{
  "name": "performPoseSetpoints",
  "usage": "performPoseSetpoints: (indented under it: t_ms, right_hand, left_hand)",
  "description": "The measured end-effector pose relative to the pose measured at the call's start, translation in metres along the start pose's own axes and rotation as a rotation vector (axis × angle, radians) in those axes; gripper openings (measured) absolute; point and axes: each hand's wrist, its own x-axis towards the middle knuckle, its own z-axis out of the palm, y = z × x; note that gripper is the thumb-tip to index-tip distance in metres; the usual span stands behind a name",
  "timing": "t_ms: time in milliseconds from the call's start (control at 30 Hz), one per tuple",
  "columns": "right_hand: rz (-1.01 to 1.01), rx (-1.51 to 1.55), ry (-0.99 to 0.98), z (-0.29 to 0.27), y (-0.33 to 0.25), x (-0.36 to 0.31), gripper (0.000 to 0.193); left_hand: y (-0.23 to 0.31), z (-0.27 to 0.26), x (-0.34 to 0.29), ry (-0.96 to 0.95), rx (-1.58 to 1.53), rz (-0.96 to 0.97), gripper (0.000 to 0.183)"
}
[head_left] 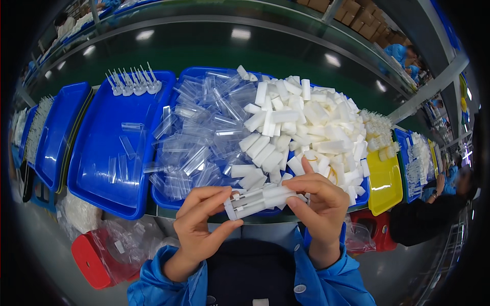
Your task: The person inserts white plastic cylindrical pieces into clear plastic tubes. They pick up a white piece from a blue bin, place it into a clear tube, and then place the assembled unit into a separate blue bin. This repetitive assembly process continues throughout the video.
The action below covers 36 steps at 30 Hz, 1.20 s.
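My left hand (201, 224) pinches the white base of a small twin-rod plastic part (237, 207) between thumb and fingertips. Two thin rods run from that base into white foam blocks (275, 195) at the other end. There, my right hand (319, 201) grips the foam between thumb and fingers, its index finger raised. The part is held nearly level in front of my chest, just over the near rim of the blue tray. Just beyond my hands lie a heap of loose white foam blocks (286, 116) and a pile of transparent plastic sleeves (204, 122).
At left, a blue tray (97, 153) holds several upright white rod parts (133, 84) and a few transparent sleeves. A yellow tray (385, 178) sits at right. Behind runs a green conveyor belt (286, 48). Red stools (92, 260) stand below. Co-workers (403, 55) are farther right.
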Motion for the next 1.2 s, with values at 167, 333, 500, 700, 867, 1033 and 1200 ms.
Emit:
performPoseSetpoints:
  t_ms: [167, 333, 500, 700, 867, 1033, 1200]
  right_hand:
    - [-0.078, -0.072, -0.083, -0.002, 0.000, 0.001, 0.023]
    - [-0.148, -0.157, -0.145, 0.012, -0.001, -0.006, 0.023]
    - [-0.209, -0.314, -0.069, -0.002, -0.007, 0.004, 0.025]
    - [-0.320, -0.749, -0.298, -0.016, 0.008, 0.008, 0.038]
    - [-0.358, -0.806, -0.434, -0.006, 0.008, 0.011, 0.033]
    - [-0.383, -0.838, -0.456, -0.004, 0.013, 0.020, 0.029]
    - [-0.319, -0.622, -0.238, -0.009, 0.014, 0.018, 0.021]
  left_hand:
    - [-0.001, 0.002, 0.001, -0.013, 0.033, 0.009, 0.051]
    - [0.003, 0.008, 0.002, -0.062, -0.012, -0.044, 0.052]
    - [0.007, -0.006, 0.004, 0.030, 0.142, 0.063, 0.048]
    - [0.003, -0.011, 0.008, 0.159, -0.104, 0.040, 0.050]
    - [-0.003, -0.015, 0.005, 0.118, -0.215, 0.066, 0.043]
    - [-0.001, -0.016, 0.005, 0.077, -0.204, 0.056, 0.042]
    - [0.003, -0.012, 0.007, 0.108, -0.181, -0.006, 0.049]
